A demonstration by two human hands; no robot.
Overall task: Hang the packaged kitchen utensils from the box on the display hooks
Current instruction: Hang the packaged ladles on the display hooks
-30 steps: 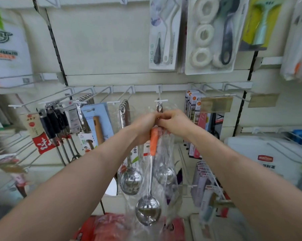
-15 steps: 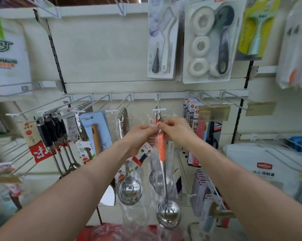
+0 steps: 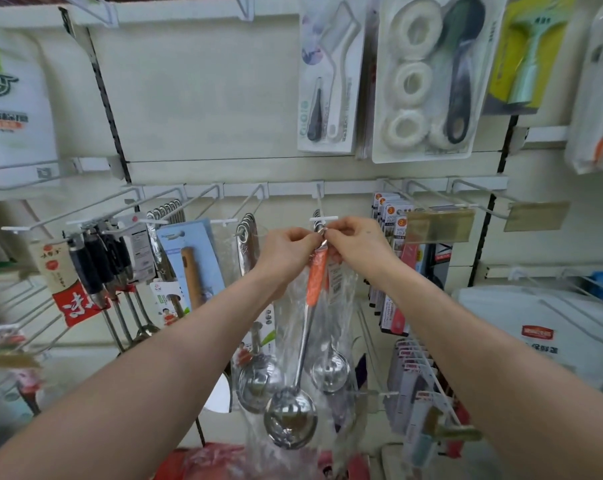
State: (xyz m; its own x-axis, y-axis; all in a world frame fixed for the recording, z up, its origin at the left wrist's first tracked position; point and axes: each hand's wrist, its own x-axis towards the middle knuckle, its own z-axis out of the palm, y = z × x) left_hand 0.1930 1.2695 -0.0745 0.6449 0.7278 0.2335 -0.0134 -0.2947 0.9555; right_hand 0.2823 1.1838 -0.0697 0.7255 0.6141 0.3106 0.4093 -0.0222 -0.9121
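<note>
We hold the bagged orange-handled ladle [image 3: 315, 282] up at the tip of the display hook [image 3: 322, 219]. Our left hand [image 3: 286, 251] and right hand [image 3: 357, 244] both pinch its top end, fingers curled tight, and its bowl hangs below.

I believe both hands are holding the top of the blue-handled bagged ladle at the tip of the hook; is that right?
Not quite: in the head view the handle of the ladle is orange, not blue. The left hand and right hand do hold its top at the tip of the hook.
</note>
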